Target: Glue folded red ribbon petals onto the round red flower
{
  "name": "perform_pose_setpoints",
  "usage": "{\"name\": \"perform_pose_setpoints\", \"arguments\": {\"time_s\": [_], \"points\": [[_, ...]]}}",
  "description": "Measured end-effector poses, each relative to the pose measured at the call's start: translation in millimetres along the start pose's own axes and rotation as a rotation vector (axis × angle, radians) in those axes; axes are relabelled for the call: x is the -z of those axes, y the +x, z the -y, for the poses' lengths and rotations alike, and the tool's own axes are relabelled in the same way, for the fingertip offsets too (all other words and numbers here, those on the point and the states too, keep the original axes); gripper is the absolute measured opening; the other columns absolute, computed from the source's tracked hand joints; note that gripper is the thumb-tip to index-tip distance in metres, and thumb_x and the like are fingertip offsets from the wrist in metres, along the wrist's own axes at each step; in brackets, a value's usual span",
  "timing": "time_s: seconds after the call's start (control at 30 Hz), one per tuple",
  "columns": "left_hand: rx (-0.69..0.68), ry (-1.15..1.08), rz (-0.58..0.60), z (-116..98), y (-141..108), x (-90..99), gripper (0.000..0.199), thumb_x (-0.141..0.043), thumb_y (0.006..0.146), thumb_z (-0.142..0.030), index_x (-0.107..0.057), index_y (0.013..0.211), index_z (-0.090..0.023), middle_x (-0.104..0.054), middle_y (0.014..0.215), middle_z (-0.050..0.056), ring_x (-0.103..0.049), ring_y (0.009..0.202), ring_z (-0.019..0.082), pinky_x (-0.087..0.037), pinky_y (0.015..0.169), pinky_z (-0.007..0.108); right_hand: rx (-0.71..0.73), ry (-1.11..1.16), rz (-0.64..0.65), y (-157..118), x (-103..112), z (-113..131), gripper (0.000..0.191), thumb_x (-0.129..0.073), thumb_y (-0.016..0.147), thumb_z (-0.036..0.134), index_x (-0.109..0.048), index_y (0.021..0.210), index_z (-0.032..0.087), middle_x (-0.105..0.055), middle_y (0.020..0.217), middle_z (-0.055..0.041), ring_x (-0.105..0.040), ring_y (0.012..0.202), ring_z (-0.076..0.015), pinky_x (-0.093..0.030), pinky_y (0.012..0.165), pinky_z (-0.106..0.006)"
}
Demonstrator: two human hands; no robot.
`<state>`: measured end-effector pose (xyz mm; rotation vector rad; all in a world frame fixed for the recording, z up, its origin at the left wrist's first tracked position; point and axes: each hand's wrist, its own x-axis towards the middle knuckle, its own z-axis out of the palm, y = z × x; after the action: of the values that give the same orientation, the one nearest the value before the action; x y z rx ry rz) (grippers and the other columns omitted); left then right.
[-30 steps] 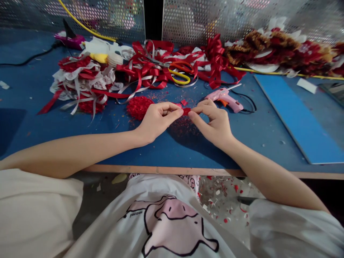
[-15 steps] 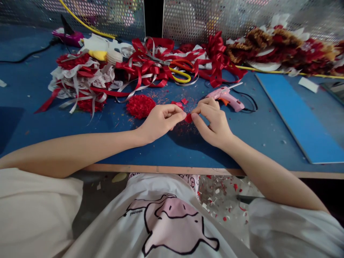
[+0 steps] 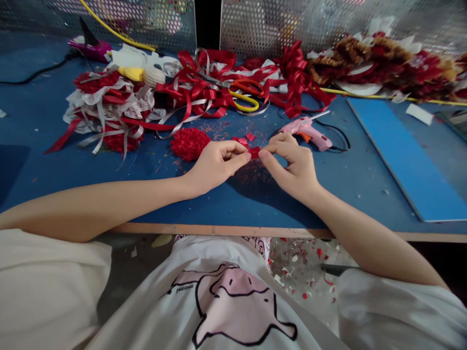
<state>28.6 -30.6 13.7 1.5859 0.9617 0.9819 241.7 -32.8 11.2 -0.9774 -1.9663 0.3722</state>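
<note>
Between my two hands a small red ribbon piece [image 3: 254,152] is stretched, pinched at both ends. My left hand [image 3: 222,163] grips its left end between thumb and finger. At the other end, the thumb and forefinger of my right hand [image 3: 291,160] hold it. A fluffy red flower [image 3: 189,144] lies just left of my left hand. Small red pieces [image 3: 245,139] rest on the table beyond my fingertips. The pink glue gun [image 3: 307,131] lies behind my right hand, its nozzle pointing up and right.
Tangled red and white ribbons [image 3: 215,92] lie at the back with orange-and-yellow-handled scissors [image 3: 245,101]. Ribboned rosettes [image 3: 109,104] and a purple tool [image 3: 91,49] are at left. A blue board [image 3: 408,160] lies right, below a brown and red heap [image 3: 386,63].
The red piece between my fingertips has turned from a rounded shape to a flat, stretched strip. My right hand has shifted very slightly.
</note>
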Motion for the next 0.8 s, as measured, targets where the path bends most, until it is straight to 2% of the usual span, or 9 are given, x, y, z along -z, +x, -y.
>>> {"name": "perform_pose_setpoints", "arguments": {"time_s": [0.1, 0.23, 0.53, 0.8], "points": [[-0.012, -0.065, -0.008, 0.8, 0.4, 0.0, 0.017, -0.069, 0.091, -0.031, -0.067, 0.081, -0.017, -0.051, 0.059, -0.006, -0.043, 0.052, 0.007, -0.033, 0.053, 0.025, 0.004, 0.008, 0.024, 0.6, 1.8, -2.7, 0.028, -0.054, 0.103, 0.03, -0.075, 0.085, 0.024, -0.066, 0.079, -0.0052, -0.063, 0.09, -0.0229, -0.052, 0.084, -0.043], [0.0, -0.143, -0.008, 0.7, 0.9, -0.2, 0.014, -0.067, 0.09, -0.028, -0.065, 0.079, -0.018, -0.048, 0.056, -0.007, -0.04, 0.049, 0.007, -0.032, 0.051, 0.025, 0.055, -0.046, 0.001, 2.3, 1.5, -5.9, 0.018, -0.064, 0.097, 0.028, -0.081, 0.101, 0.027, -0.072, 0.085, -0.0041, -0.065, 0.09, -0.023, -0.053, 0.088, -0.045], [0.02, -0.121, 0.003, 2.1, 0.4, 1.2, 0.018, -0.064, 0.088, -0.024, -0.059, 0.072, -0.019, -0.049, 0.053, -0.006, -0.041, 0.049, 0.007, -0.029, 0.051, 0.025, 0.097, -0.074, -0.029, 2.7, -0.9, -7.2, 0.01, -0.078, 0.092, 0.038, -0.084, 0.096, 0.031, -0.074, 0.083, -0.0023, -0.067, 0.091, -0.0248, -0.053, 0.086, -0.047], [-0.015, -0.105, 0.029, 4.1, 0.4, 1.7, 0.02, -0.065, 0.089, -0.024, -0.057, 0.071, -0.019, -0.05, 0.057, -0.007, -0.044, 0.051, 0.006, -0.032, 0.053, 0.025, 0.086, -0.058, -0.047, 1.3, -1.2, -6.8, 0.008, -0.078, 0.092, 0.037, -0.084, 0.093, 0.032, -0.072, 0.083, -0.0027, -0.067, 0.089, -0.0246, -0.054, 0.084, -0.048]]}}
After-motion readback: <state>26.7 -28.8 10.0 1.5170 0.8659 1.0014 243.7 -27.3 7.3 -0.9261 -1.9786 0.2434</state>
